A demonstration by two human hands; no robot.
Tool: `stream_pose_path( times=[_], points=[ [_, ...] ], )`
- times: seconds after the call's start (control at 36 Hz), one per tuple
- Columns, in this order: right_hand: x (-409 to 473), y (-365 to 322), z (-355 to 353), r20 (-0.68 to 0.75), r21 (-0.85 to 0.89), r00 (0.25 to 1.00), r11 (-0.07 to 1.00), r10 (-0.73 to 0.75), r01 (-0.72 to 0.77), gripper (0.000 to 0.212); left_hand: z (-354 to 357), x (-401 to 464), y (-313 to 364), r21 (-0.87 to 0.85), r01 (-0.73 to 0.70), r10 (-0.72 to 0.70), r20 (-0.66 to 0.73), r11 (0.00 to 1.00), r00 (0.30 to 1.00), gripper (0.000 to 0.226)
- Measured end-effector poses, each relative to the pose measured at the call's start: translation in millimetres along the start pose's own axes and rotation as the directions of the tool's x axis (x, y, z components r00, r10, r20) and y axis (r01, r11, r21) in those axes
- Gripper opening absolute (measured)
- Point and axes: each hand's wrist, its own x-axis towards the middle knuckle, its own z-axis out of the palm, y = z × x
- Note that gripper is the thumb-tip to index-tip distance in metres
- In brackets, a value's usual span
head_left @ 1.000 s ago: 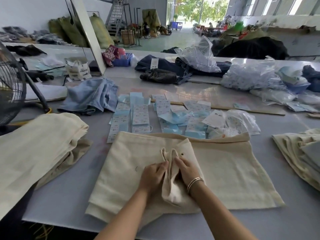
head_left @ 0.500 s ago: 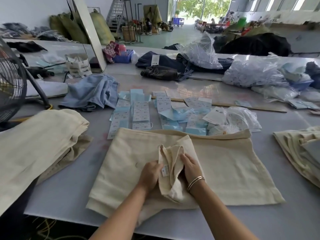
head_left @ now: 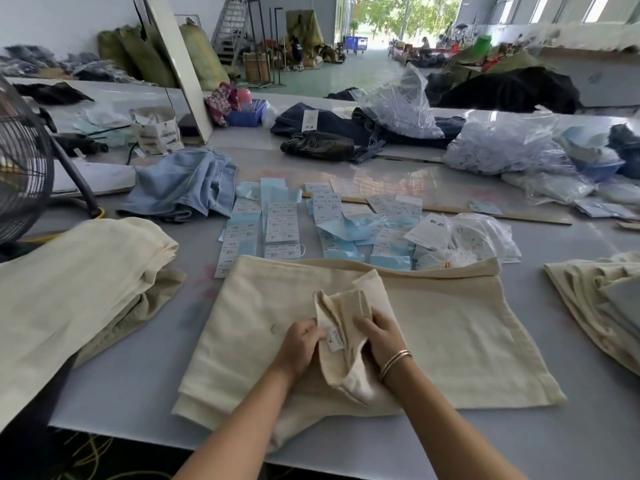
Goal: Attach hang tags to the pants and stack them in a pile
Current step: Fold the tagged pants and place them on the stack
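Big garment workshop, long grey worktable. Folded cream cotton pants lie flat right before person, long side running left to right. Left hand and right hand both pinch raised fold of waistband, small white sewn-in label between them. Rows of pale blue paper hang tags lie just beyond pants' far edge, straight ahead, about equally near both hands. Cream pile sits left.
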Motion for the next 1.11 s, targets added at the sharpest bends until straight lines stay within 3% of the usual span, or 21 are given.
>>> stream_pose_path(
  times=[0.06, 0.11, 0.19, 0.22, 0.28, 0.33, 0.39, 0.47, 0.56, 0.61, 0.69, 0.75, 0.81, 0.89, 0.94, 1.0, 1.11],
  points=[
    [-1, -5, -6, 0.022, 0.321, 0.996, 0.943, 0.086, -0.088, 0.018, -2, 1, 2, 0.005, 0.006, -0.007, 0.017, 1.0, 1.0, 0.022],
    [-1, -9, -17, 0.104, 0.537, 0.984, 0.824, 0.147, -0.181, 0.018, -5, 2, 4, 0.004, 0.024, -0.024, 0.036, 1.0, 0.999, 0.016],
    [0, -8, -30, 0.215, 0.652, 0.951, 0.692, 0.222, -0.309, 0.035, -9, 0, 7, -0.008, 0.035, -0.034, 0.111, 0.999, 0.993, 0.012],
    [-1, -7, -30, 0.2, 0.641, 0.952, 0.704, 0.232, -0.306, 0.036, -9, 1, 7, -0.014, 0.038, -0.036, 0.145, 0.999, 0.989, 0.014],
    [0, -6, -21, 0.111, 0.513, 0.978, 0.833, 0.175, -0.207, 0.026, -11, 2, 6, -0.017, 0.052, -0.048, 0.19, 0.998, 0.981, 0.021],
    [-1, -9, -6, 0.074, 0.144, 0.995, 0.986, 0.073, -0.083, 0.013, -12, 2, 6, -0.013, 0.055, -0.051, 0.215, 0.998, 0.975, 0.025],
    [-1, -10, 3, 0.137, -0.238, 0.99, 0.971, 0.013, 0.02, 0.021, -13, 0, 7, 0.009, 0.036, -0.037, 0.229, 0.999, 0.973, 0.031],
    [1, -8, 2, 0.193, -0.403, 0.981, 0.911, -0.012, 0.09, 0.033, -12, -1, 8, 0.025, 0.017, -0.023, 0.234, 1.0, 0.972, 0.026],
    [2, -5, -6, 0.171, -0.318, 0.985, 0.945, -0.022, 0.077, 0.027, -12, -3, 9, 0.01, 0.033, -0.035, 0.237, 0.999, 0.971, 0.021],
    [1, -4, -11, 0.098, -0.021, 0.995, 0.999, 0.037, -0.035, 0.023, -14, -2, 11, 0.002, 0.024, -0.023, 0.246, 1.0, 0.969, 0.018],
    [1, -5, -24, 0.092, 0.43, 0.981, 0.882, 0.168, -0.191, 0.021, -18, -4, 15, -0.007, 0.033, -0.03, 0.245, 0.999, 0.969, 0.018],
    [0, -7, -34, 0.178, 0.547, 0.955, 0.783, 0.236, -0.295, 0.037, -21, -4, 18, -0.013, 0.06, -0.055, 0.262, 0.998, 0.964, 0.017],
    [-1, -8, -41, 0.273, 0.592, 0.927, 0.715, 0.258, -0.373, 0.035, -20, -5, 20, -0.018, 0.087, -0.077, 0.299, 0.996, 0.951, 0.018],
    [0, -6, -44, 0.276, 0.598, 0.93, 0.714, 0.243, -0.364, 0.033, -19, -5, 21, -0.062, 0.128, -0.1, 0.336, 0.99, 0.937, 0.018],
    [2, -5, -39, 0.218, 0.557, 0.957, 0.78, 0.194, -0.285, 0.029, -20, -4, 22, -0.075, 0.135, -0.101, 0.347, 0.988, 0.932, 0.022],
    [3, -5, -31, 0.13, 0.469, 0.982, 0.864, 0.136, -0.182, 0.018, -20, -2, 24, -0.12, 0.178, -0.122, 0.371, 0.977, 0.921, 0.039],
    [1, -5, -21, 0.091, 0.359, 0.993, 0.928, 0.074, -0.102, 0.024, -13, -3, 33, -0.061, 0.218, -0.18, 0.377, 0.974, 0.908, 0.065]
  ],
)
